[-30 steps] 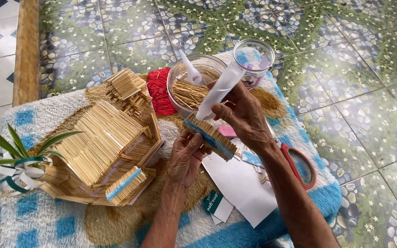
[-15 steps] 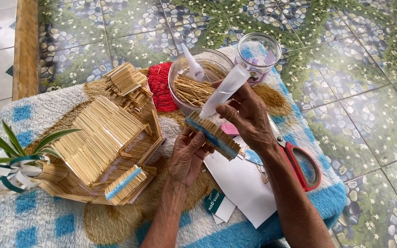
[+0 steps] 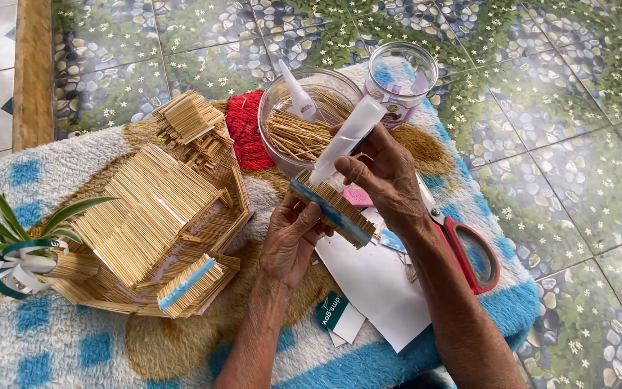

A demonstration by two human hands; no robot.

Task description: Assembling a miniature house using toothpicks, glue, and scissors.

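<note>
Bowl [image 3: 276, 101] holds loose sticks [image 3: 298, 135], small glue bottle [image 3: 298, 92]; jar [image 3: 400, 75] beside. Left hand [image 3: 291, 238] grips stick panel [image 3: 331, 207]; right hand [image 3: 386, 173] clasps glue tube [image 3: 345, 141].

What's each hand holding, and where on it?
Left hand grips the stick panel by its lower edge; right hand holds the glue bottle around its body.

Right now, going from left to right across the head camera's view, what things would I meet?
Green plant with white ribbon → toothpick model house → left hand holding a small stick panel → right hand squeezing a white glue bottle → red-handled scissors.
</note>
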